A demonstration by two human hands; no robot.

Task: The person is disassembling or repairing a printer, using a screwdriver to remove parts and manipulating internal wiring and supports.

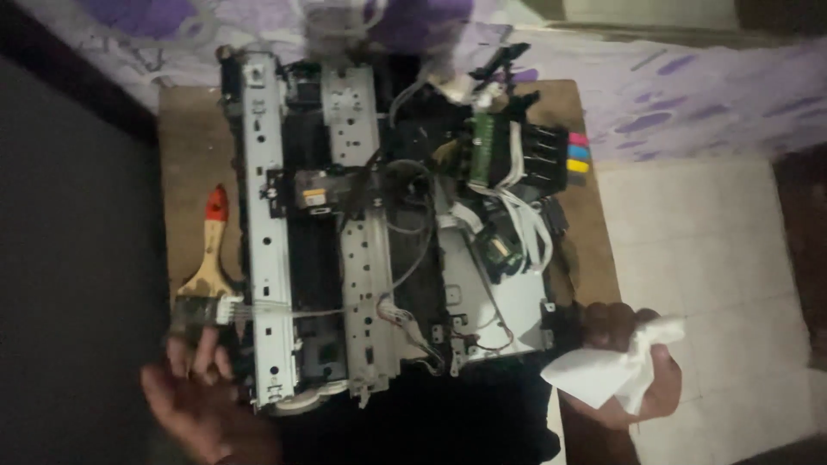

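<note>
Dim room: a brown wooden table (189,146) stood beyond both hands, purple-patterned fabric (672,95) lay farther off, pale floor tiles (715,250) spread beyond the right hand

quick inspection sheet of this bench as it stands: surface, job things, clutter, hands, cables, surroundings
surface: small brown wooden table, mostly covered by the machine.
job's things: opened printer chassis with metal rails bare; green circuit board; ink cartridges with pink, blue and yellow tops at its far right.
clutter: paintbrush with a red-tipped wooden handle lying left of the chassis.
grippers: left hand at the chassis's near left corner, fingers by the brush bristles; right hand holds a crumpled white tissue off the right edge.
cables: white flat ribbon cables beside the board; thin wires near the front.
surroundings: purple patterned cloth behind; pale floor tiles on the right; dim light.
</note>
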